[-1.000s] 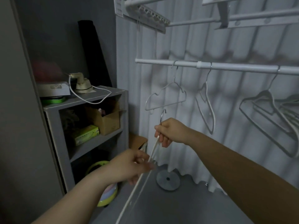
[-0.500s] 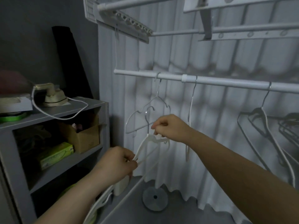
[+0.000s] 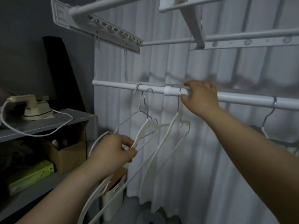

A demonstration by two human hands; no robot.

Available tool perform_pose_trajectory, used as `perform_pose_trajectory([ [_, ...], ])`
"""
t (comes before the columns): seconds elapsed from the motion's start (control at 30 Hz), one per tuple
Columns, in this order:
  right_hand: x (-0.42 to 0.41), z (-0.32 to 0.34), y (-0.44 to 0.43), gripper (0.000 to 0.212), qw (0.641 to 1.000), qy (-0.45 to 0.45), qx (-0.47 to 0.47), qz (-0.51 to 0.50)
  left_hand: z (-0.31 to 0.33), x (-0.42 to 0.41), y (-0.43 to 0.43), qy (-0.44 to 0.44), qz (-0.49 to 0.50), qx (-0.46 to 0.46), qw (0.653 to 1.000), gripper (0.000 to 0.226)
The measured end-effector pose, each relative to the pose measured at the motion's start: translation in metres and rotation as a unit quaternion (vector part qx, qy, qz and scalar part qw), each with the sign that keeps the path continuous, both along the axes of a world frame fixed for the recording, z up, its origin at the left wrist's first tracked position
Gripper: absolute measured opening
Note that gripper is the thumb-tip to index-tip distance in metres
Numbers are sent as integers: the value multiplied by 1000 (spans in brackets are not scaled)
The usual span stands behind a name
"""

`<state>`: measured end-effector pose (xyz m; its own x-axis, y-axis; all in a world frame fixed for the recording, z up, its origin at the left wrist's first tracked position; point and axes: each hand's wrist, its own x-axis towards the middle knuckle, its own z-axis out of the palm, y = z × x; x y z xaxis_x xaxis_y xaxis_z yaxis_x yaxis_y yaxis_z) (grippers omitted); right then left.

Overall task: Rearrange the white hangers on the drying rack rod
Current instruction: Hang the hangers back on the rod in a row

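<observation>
A white drying rack rod (image 3: 242, 98) runs across the middle of the view. My left hand (image 3: 113, 152) grips the lower arm of a white hanger (image 3: 145, 128), whose metal hook sits just below the rod. Behind it, a thin white hanger (image 3: 127, 120) hangs on the rod. My right hand (image 3: 200, 96) curls around the rod, thumb under it, right beside the hook of another white hanger (image 3: 176, 120) hanging there. Farther right a fourth hanger (image 3: 265, 122) hangs by its metal hook.
A grey shelf unit (image 3: 72, 120) on the left carries a small iron (image 3: 32, 107) with its cord, a cardboard box (image 3: 71, 156) and a green box (image 3: 32, 175). An upper rack frame (image 3: 105, 25) juts out overhead. A white curtain (image 3: 210, 159) hangs behind the rod.
My right hand let go of the held hanger and rose to grasp the rod. My left hand lifted that hanger, bringing its hook up to the rod. The view tilted upward.
</observation>
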<state>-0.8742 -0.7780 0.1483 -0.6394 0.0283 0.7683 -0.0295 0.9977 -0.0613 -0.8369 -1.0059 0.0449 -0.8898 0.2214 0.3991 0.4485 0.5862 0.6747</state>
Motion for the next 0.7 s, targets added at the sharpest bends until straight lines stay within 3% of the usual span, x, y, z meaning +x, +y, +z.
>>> perform_pose_trajectory([
  [0.17, -5, -5, -3, 39, 998, -11, 64, -4, 24, -20, 22, 25, 3, 9, 1000, 17],
  [0.6, -5, -6, -7, 43, 997, -12, 65, -24, 35, -62, 48, 49, -34, -75, 995, 18],
  [0.7, -5, -6, -9, 40, 998, -5, 51, -37, 31, -65, 46, 47, -60, -51, 996, 18],
])
